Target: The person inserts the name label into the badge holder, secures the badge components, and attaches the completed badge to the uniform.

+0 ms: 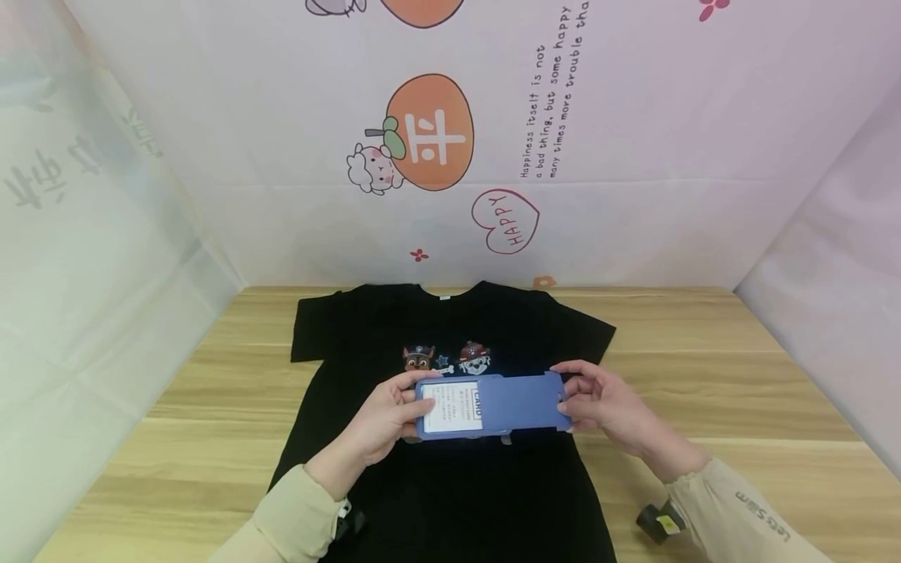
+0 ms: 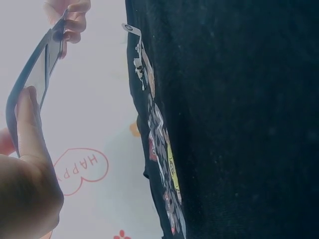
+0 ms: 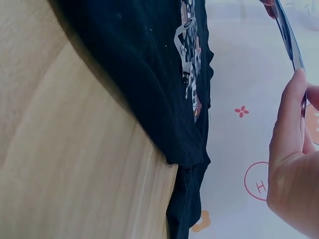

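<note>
My two hands hold a blue card holder (image 1: 524, 403) level above a black T-shirt (image 1: 450, 500). Its cover part sticks out to the right, exposing a white card (image 1: 450, 410) with printed text on the left. The left hand (image 1: 387, 410) pinches the left end, thumb over the card's front and fingers behind. At the other end, the right hand (image 1: 605, 403) grips the cover's edge between thumb and fingers. In the right wrist view the holder (image 3: 291, 42) appears edge-on. A small pale strap with a metal clip (image 3: 185, 50) lies on the shirt print.
The T-shirt is spread on a wooden table (image 1: 704, 367), its collar toward the back. A printed white cloth (image 1: 633, 195) rises behind the table, with pale cloth at both sides. Small black devices (image 1: 658, 524) are worn at the beige cuffs.
</note>
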Demonstrator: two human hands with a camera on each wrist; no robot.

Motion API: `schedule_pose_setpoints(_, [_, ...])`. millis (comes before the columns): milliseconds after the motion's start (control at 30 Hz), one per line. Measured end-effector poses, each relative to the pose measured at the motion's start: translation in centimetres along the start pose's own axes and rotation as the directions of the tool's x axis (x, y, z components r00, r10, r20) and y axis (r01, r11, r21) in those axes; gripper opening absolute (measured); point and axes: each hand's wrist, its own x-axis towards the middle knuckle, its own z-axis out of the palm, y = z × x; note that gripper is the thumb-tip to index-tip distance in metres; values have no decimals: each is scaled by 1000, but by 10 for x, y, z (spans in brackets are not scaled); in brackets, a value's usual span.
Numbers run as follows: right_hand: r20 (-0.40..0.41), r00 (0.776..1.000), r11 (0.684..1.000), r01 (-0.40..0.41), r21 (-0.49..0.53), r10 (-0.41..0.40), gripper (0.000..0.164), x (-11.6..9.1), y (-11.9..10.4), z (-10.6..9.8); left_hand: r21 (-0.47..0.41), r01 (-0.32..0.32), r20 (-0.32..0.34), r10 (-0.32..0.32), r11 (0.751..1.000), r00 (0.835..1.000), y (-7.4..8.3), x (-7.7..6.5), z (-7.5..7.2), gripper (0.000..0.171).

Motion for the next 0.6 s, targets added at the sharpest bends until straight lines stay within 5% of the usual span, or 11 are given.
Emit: schedule_pose_setpoints(600, [58,996,986,54,157,-63,40,1,11,3,-17,0,2,0,1000,1000,0,-1,0,49])
